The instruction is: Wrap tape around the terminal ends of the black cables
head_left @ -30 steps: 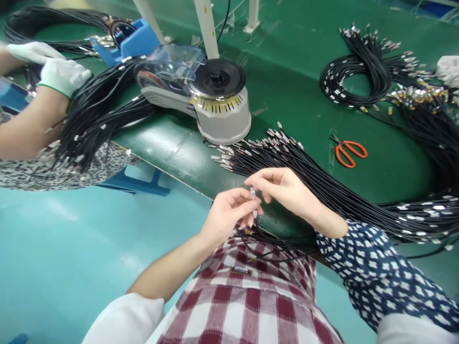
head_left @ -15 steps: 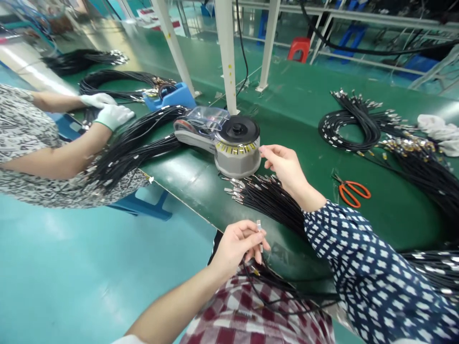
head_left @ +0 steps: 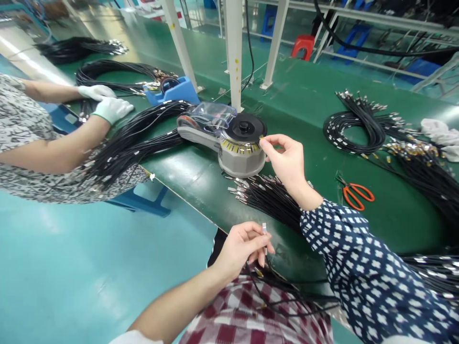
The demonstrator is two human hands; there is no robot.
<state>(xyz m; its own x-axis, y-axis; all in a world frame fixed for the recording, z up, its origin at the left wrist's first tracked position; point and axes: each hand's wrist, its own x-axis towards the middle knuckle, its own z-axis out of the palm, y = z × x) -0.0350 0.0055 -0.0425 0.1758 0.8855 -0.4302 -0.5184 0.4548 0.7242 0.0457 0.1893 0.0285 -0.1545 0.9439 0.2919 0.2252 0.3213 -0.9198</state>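
Near the table's front edge, my left hand [head_left: 245, 248] pinches the end of a black cable, whose metal connector [head_left: 264, 229] points up between thumb and fingers. My right hand [head_left: 285, 165] is at the right rim of the round grey tape dispenser [head_left: 242, 160], thumb and forefinger pinched on a small yellow label [head_left: 262, 137]. More yellow labels line the dispenser below its black top disc. Under my right forearm lies a bundle of black cables [head_left: 274, 203], their metal ends toward the dispenser.
Orange-handled scissors [head_left: 358, 195] lie right of my right forearm. Coiled cables [head_left: 355, 129] and a larger bundle [head_left: 419, 172] are farther right. White posts [head_left: 234, 62] stand behind the dispenser. At left, a person's gloved hands [head_left: 113, 109] rest near cables [head_left: 143, 131] and a blue tape holder [head_left: 172, 93].
My right hand has moved slightly up along the dispenser's rim, and a yellow label now shows at its fingertips. My left hand still holds the cable end. The view has shifted slightly.
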